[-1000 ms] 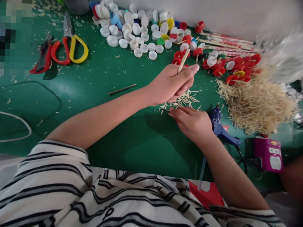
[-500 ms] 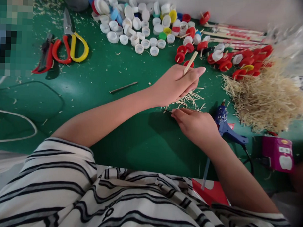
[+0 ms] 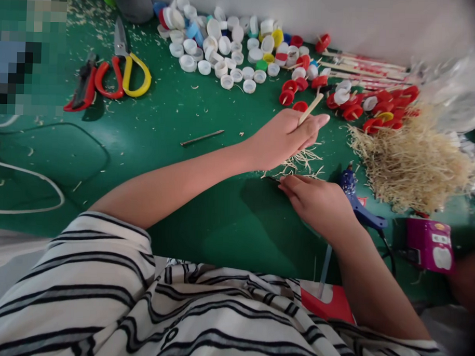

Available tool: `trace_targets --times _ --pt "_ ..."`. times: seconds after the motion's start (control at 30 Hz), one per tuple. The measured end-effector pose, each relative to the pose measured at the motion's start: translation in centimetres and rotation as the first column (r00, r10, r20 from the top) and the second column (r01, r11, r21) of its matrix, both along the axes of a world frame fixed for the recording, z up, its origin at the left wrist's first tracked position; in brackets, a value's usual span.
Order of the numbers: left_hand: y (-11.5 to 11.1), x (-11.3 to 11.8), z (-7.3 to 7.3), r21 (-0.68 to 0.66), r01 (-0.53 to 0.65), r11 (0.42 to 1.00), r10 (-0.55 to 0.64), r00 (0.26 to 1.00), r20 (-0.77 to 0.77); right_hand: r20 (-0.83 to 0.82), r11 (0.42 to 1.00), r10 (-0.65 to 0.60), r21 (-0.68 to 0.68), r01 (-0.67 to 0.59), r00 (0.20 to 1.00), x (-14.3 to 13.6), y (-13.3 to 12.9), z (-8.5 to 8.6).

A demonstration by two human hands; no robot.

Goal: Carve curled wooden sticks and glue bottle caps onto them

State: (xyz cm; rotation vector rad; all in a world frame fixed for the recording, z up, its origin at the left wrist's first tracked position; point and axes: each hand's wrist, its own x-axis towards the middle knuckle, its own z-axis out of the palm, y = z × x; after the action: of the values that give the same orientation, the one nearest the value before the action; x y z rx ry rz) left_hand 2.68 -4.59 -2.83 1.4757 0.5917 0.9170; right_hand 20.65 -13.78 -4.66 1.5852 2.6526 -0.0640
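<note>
My left hand point(image 3: 288, 133) is closed around a pale wooden stick point(image 3: 311, 109), whose end sticks up past the thumb. Thin pale strands point(image 3: 306, 159) lie on the green table under and beside it. Just below and to the right is my right hand point(image 3: 312, 199), its fingers pinched on a thin dark tool point(image 3: 271, 178) whose tip points left; most of that tool is hidden. The two hands are apart. A thin metal rod point(image 3: 202, 138) lies left of them.
White and coloured bottle caps point(image 3: 224, 45) spread along the back. Scissors point(image 3: 126, 75) and red-handled pliers point(image 3: 83, 87) lie at the back left. To the right are a strand pile point(image 3: 417, 163), a blue glue gun point(image 3: 359, 203) and a purple box point(image 3: 430, 244). Cables cross the table point(image 3: 205, 213).
The whole view has shifted, so most things appear slightly further right. Both hands keep their grips; the stick in my left hand leans a little more to the right.
</note>
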Motion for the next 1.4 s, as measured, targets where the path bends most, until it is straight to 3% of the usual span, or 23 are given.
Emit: trace_targets --times 0.17,0.33,0.47,0.63,0.83,1.0,1.17,1.4 --pt "-0.1 0.3 0.0 -0.039 0.013 0.999 -0.014 1.000 -0.016 -0.083 0.995 0.033 0.100 -0.025 0.996 0.9 -0.2 -0.4" --pt "0.2 0.3 0.0 -0.054 0.002 0.999 -0.007 0.996 -0.092 -0.124 0.984 0.046 0.176 -0.024 0.991 -0.2 0.1 -1.2" --pt "0.1 0.2 0.4 -0.056 -0.007 0.998 -0.002 0.988 -0.152 -0.031 0.995 0.029 0.096 -0.026 0.999 -1.2 0.2 -0.8" --pt "0.0 0.2 0.1 -0.027 0.010 1.000 -0.012 0.997 -0.074 0.000 1.000 -0.006 -0.010 0.006 1.000 -1.0 0.0 0.2" --pt "-0.6 0.6 0.2 -0.030 0.008 1.000 -0.012 0.991 -0.131 -0.009 0.999 -0.033 -0.014 0.033 0.999 -0.3 -0.6 0.5" --pt "-1.0 0.6 -0.3 -0.014 0.015 1.000 -0.015 1.000 -0.017 -0.038 0.998 -0.013 -0.066 0.010 0.999 0.1 -1.0 0.8" --pt "-1.0 0.4 -0.3 -0.049 0.017 0.999 -0.021 0.996 -0.085 -0.049 0.996 -0.038 -0.082 0.034 0.998 0.6 -1.3 0.9" --pt "-0.3 0.9 -0.5 -0.109 0.033 0.993 -0.036 0.999 -0.025 -0.102 0.993 -0.032 -0.117 0.020 0.994 1.7 -0.8 1.0"
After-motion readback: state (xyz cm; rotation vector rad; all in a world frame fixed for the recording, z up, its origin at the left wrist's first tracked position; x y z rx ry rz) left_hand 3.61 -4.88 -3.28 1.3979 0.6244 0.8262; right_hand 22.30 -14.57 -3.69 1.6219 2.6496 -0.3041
